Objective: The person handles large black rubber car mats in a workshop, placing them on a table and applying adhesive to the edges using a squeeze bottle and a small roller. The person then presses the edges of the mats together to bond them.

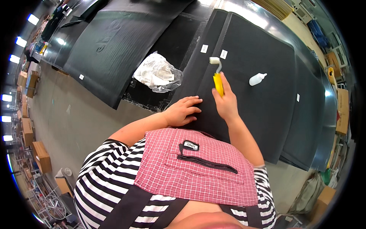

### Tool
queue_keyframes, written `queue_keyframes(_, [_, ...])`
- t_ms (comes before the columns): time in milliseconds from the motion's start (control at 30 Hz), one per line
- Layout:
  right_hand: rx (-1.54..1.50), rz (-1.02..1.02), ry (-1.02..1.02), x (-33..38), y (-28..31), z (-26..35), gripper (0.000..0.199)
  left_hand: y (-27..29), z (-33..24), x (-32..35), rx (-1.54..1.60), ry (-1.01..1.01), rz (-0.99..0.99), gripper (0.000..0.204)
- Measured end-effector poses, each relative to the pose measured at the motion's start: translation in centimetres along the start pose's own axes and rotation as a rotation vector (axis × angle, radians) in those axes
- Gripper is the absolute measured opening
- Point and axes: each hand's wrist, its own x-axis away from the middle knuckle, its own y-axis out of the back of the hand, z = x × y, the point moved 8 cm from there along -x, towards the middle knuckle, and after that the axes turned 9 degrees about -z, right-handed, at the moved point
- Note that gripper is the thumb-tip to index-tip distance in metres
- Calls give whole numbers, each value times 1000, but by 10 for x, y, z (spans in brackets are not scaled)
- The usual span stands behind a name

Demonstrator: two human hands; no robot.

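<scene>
The right hand (225, 105) grips a yellow-handled small white roller (217, 74) — fingers wrapped tight. The left hand (183, 111) lies flat, open, holding nothing, on the black ribbed rubber mat (259, 103).

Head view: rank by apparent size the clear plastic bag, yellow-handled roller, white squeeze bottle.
1. clear plastic bag, clearly largest.
2. yellow-handled roller, held in the right hand.
3. white squeeze bottle, smallest, though it lies slightly farther away.

roller (217, 74): yellow handle, white head, held upright over black sheet (251, 76) | sheet: flat, dark, ribbed, on table
</scene>
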Motion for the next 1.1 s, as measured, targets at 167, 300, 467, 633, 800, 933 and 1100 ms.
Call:
queue_keyframes(167, [249,22,-12,-76,-54,-4,57,2,7,7,84,-15,-21,42])
queue_keyframes(300, [360,5,-14,-94,-67,-18,56,3,11,9,130,-28,-53,40])
queue_keyframes(467, [371,20,-9,-97,-69,-21,53,-2,20,13,168,-46,-96,40])
queue_keyframes(633, [528,80,-22,-99,-72,-14,55,0,23,15,181,-57,-115,41])
queue_keyframes(800, [718,127,48,-107,-78,1,56,2,23,15,173,-61,-108,42])
queue_keyframes(933, [792,172,16,-107,-78,5,57,3,23,15,177,-60,-117,42])
queue_keyframes(1100, [876,188,28,-104,-82,5,57,3,23,15,186,-72,-132,42])
